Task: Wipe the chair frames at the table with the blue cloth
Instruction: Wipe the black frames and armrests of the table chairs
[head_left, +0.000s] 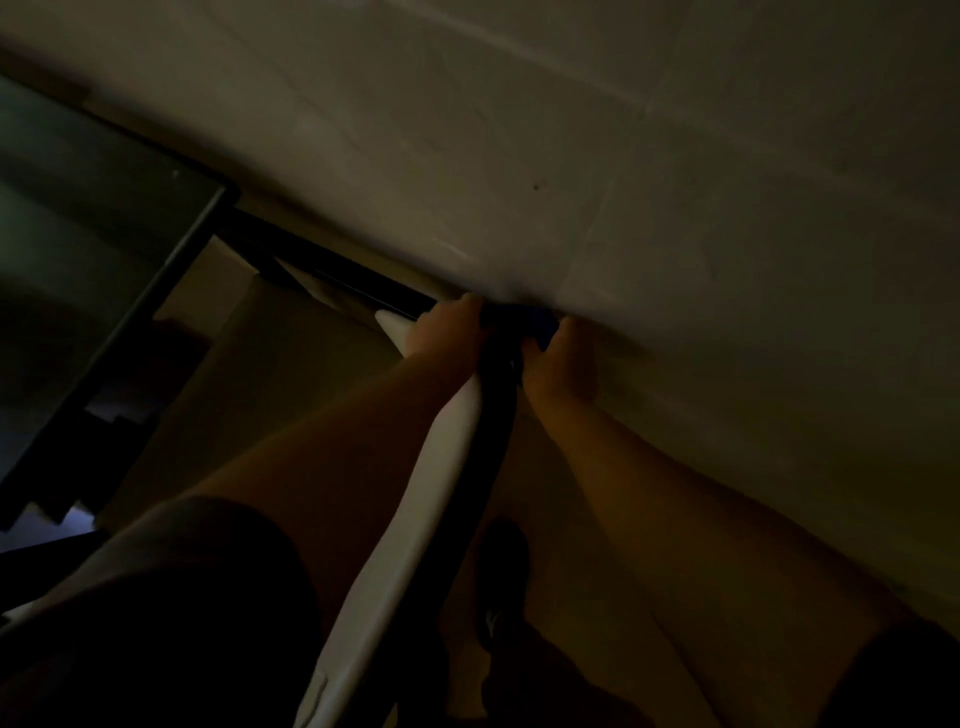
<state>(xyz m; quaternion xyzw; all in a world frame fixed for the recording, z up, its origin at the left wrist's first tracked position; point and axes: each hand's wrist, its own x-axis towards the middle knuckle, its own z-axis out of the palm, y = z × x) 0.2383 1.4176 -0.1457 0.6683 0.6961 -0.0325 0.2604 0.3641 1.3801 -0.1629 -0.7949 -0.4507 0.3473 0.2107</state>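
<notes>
The view is dark and blurred. A chair with a white shell edge (415, 499) and a black frame tube (493, 415) runs from the bottom centre up to the middle. My left hand (447, 325) grips the top corner of the chair. My right hand (561, 358) is closed on the blue cloth (545, 322), pressing it against the black frame at that corner. Only a small blue patch of the cloth shows above the fingers.
A glass-topped table (104, 218) with a dark rim fills the left side. A black frame bar (343, 270) runs from the table corner toward my hands. Pale tiled floor (675, 182) spreads across the upper right. A dark shoe (504, 561) sits below the chair.
</notes>
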